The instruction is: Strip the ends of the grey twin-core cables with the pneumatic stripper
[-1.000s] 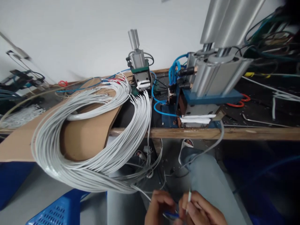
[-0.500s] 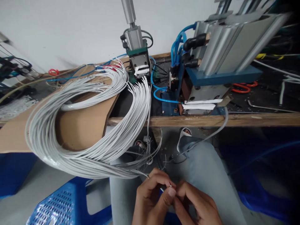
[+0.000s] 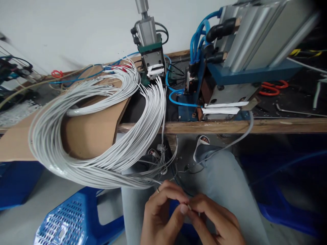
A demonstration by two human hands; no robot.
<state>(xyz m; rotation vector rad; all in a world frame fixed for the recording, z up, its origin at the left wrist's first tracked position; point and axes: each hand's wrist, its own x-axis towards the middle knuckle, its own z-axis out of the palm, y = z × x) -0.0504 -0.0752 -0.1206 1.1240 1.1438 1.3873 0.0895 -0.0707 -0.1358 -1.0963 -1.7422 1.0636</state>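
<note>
At the bottom centre, over the lap, my left hand (image 3: 163, 212) is closed in a pinch on the end of a thin white cable. My right hand (image 3: 216, 219) meets it fingertip to fingertip, pinching at the same cable end (image 3: 189, 206); only a tiny bit of it shows. A large coil of white cables (image 3: 95, 170) lies just beyond my left hand, and a strand (image 3: 156, 181) runs from it towards that hand. The coil's loose cut ends fan out upwards near the small press.
The coil rests partly on brown cardboard (image 3: 87, 136) over the bench edge (image 3: 184, 127). A small pneumatic press (image 3: 152, 51) stands at the back, a larger one (image 3: 230, 71) to the right with blue air hoses (image 3: 195, 41). A blue plastic stool (image 3: 66, 217) is at lower left.
My fingertips have drawn closer together around the cable end, so less of it shows. The camera view has shifted slightly; coil and presses stay in place.
</note>
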